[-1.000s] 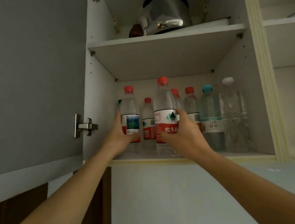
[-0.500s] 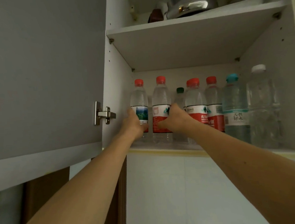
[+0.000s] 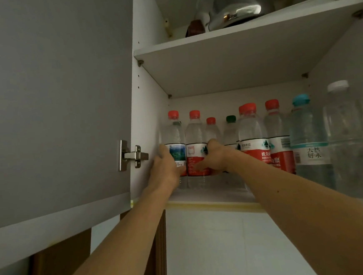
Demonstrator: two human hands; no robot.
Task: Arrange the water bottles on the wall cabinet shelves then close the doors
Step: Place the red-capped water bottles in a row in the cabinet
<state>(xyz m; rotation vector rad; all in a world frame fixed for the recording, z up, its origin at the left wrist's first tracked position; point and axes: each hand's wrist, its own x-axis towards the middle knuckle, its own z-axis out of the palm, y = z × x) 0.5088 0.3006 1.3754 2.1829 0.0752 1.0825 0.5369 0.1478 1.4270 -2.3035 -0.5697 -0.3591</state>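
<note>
— At the lower shelf's left end, what's held?
— Left hand grasps the clear red-capped bottle with the landscape label; right hand grasps the red-labelled clear bottle beside it.
— Doors?
— Grey cabinet door stands open.

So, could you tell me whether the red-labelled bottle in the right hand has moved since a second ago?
Yes: the red-labelled bottle went deeper and leftward, toward the cabinet's left wall.
</note>
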